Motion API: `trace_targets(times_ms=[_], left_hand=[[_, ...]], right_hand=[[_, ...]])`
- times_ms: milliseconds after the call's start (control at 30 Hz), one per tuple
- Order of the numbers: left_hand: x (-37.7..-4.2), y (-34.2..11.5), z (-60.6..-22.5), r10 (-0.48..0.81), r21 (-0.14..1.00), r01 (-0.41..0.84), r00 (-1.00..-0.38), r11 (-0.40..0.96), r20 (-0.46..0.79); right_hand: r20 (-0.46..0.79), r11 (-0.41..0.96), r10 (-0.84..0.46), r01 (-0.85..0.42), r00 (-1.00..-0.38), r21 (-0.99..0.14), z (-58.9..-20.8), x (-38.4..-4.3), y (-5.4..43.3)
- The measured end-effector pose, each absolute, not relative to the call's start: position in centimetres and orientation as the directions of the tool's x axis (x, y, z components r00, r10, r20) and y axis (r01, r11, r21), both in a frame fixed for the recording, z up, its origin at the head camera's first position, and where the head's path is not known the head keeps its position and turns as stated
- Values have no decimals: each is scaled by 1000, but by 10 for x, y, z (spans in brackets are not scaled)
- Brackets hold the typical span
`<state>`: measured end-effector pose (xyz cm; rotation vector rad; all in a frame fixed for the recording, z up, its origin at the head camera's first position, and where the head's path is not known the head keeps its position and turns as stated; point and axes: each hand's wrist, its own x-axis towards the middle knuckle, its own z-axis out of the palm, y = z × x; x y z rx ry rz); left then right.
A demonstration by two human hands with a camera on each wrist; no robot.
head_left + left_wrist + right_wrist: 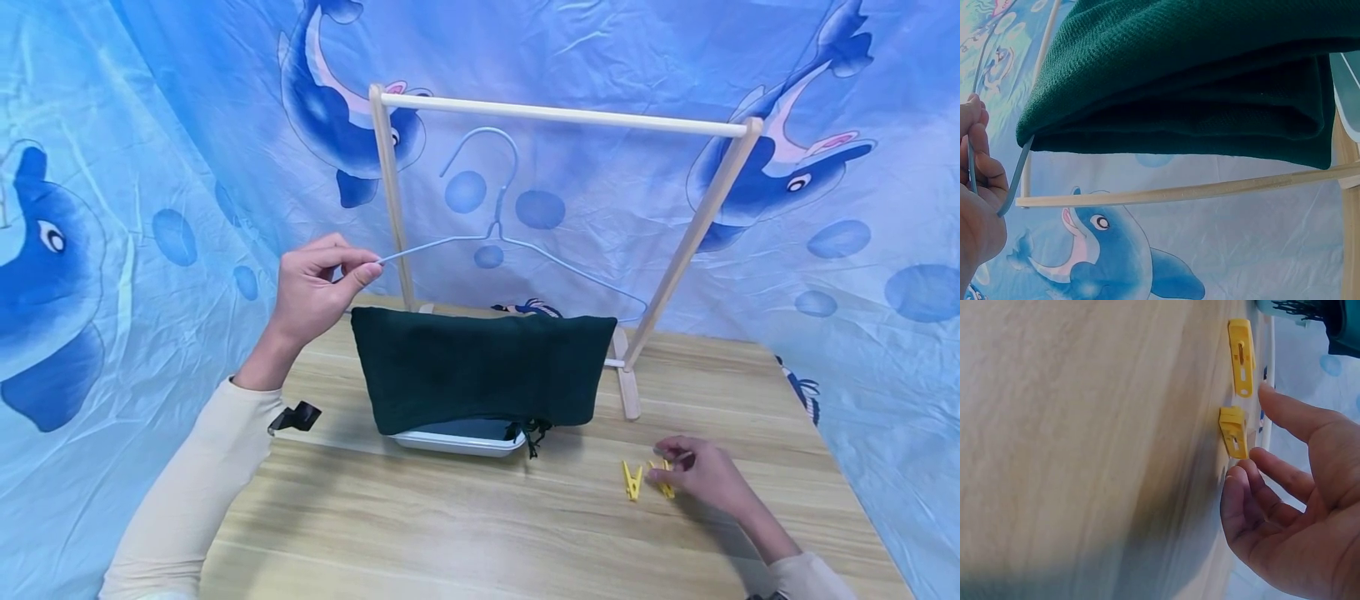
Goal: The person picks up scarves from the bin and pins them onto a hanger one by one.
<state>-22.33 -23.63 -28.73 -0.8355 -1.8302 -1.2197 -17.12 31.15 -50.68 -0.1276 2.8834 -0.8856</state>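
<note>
My left hand (322, 283) pinches the left corner of a light blue wire hanger (450, 240), holding it up above the table. A folded dark green scarf (483, 367) with fringe hangs over the hanger's lower bar, which it mostly hides. In the left wrist view, the wire runs from the fingers into the fold of the scarf (1172, 81). At the right of the table, my right hand (705, 475) is beside two yellow clothespins, with thumb and fingers spread around the nearer clothespin (1233, 432). The other clothespin (1241, 357) lies just left of it in the head view.
A wooden rack with a white top bar (562, 114) stands behind the hanger. Under the scarf, a white tray (461, 446) sits partly hidden on the wood-grain table (450, 533). A blue dolphin-print curtain (600, 50) surrounds the table.
</note>
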Motion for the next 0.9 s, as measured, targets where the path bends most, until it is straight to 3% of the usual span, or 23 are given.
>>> trace_targets(times_ms=[233, 900], left_hand=[[-223, -237, -288, 102, 437, 837, -492, 328, 865], [-223, -239, -288, 106, 428, 842, -483, 327, 869]], right_hand=[[-121, 836, -112, -28, -986, -547, -508, -174, 310], [6, 811, -159, -134, -987, -570, -499, -171, 311]])
